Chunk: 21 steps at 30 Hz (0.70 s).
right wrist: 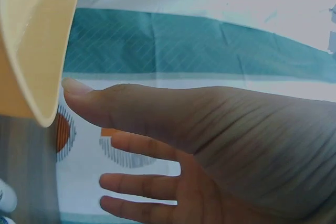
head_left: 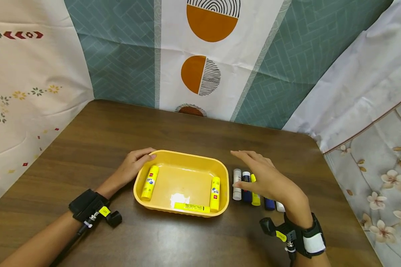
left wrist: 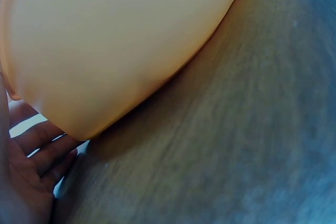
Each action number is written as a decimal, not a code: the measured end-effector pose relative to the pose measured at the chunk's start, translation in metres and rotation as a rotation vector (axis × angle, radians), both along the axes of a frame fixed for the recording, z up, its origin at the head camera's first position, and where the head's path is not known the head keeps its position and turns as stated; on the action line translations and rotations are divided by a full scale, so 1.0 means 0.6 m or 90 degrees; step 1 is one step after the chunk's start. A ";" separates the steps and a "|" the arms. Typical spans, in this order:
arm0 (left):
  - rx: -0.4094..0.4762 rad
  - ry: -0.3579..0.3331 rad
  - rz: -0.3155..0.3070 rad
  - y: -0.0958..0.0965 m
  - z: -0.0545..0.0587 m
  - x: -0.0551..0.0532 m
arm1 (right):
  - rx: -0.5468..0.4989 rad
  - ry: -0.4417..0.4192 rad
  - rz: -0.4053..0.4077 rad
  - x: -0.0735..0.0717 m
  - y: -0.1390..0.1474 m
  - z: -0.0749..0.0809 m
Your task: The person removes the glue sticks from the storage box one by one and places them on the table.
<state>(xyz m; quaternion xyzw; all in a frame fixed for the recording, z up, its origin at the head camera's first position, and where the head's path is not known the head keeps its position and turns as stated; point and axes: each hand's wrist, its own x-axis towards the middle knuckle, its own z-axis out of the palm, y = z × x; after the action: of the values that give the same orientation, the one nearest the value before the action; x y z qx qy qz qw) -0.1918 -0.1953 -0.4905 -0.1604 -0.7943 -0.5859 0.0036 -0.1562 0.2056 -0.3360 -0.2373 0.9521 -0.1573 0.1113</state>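
A yellow plastic tray [head_left: 183, 157] stands on the table, and my left hand [head_left: 133, 165] grips its far left corner, thumb over the rim and fingers along the outer wall. Inside lie three yellow glue sticks: one along the left side [head_left: 150, 182], one at the right end [head_left: 215, 194], one along the near wall [head_left: 192, 207]. My right hand [head_left: 270, 178], fingers extended and thumb apart, hovers over a row of tubes right of the tray and holds nothing. The row has a whitish tube [head_left: 237, 184], a dark blue tube [head_left: 246, 194] and a yellow glue stick [head_left: 255, 199].
Partly hidden under the right hand, another dark blue tube [head_left: 269, 204] and a white one [head_left: 280, 207] continue the row. The brown wooden table [head_left: 127, 122] meets a patterned cloth [head_left: 123, 55] at its back edge. Printed cloths also hang at both sides.
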 end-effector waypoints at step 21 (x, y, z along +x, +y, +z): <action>-0.005 -0.006 -0.002 0.003 0.000 0.002 | -0.047 -0.009 0.041 0.027 -0.034 0.000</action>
<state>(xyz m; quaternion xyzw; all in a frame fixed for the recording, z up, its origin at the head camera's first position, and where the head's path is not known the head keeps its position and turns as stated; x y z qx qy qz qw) -0.1907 -0.1933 -0.4902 -0.1585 -0.7964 -0.5836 -0.0016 -0.1402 0.1855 -0.3362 -0.2710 0.9366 -0.1903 0.1144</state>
